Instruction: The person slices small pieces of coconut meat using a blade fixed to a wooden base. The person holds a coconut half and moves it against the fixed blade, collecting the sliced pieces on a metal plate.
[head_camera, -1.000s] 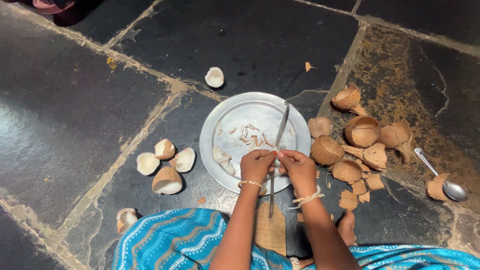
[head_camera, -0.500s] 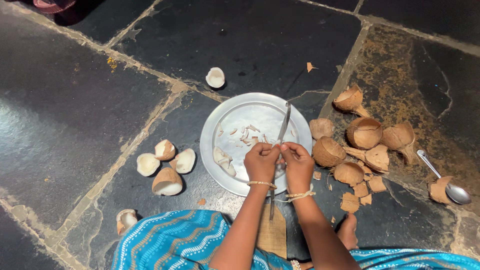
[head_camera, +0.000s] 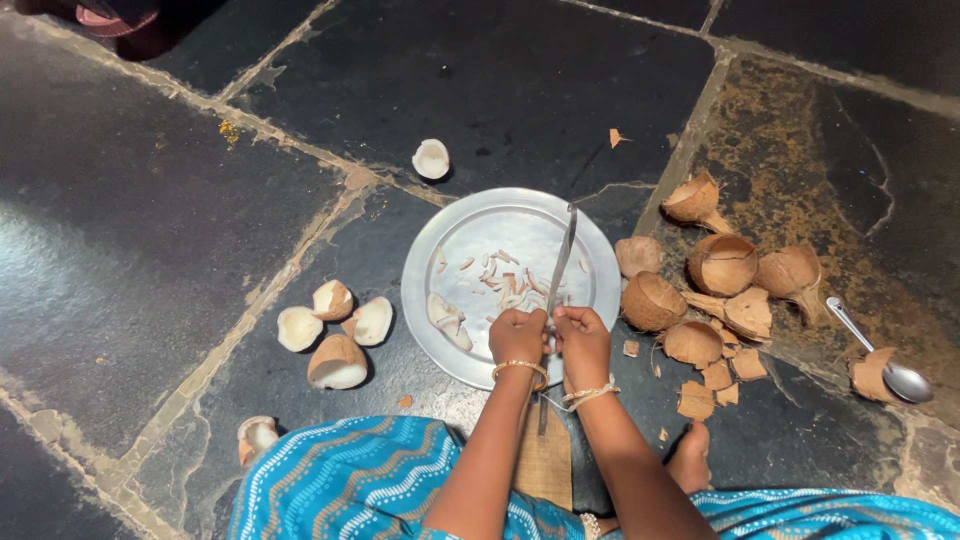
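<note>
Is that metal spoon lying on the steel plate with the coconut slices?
No, the spoon lies on the stone floor at the far right beside broken shell pieces, well apart from the plate.

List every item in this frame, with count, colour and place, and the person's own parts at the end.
Metal plate: one, silver, centre of floor.
Coconut slivers: many, white, on plate.
Upright blade: one, grey, over plate, on wooden board.
Coconut flesh pieces: six or so, white-brown, left of plate.
Empty shells: several, brown, right of plate.
Spoon: one, steel, far right.
Stone floor: dark slabs.
Left hand, right hand: together at blade.
</note>
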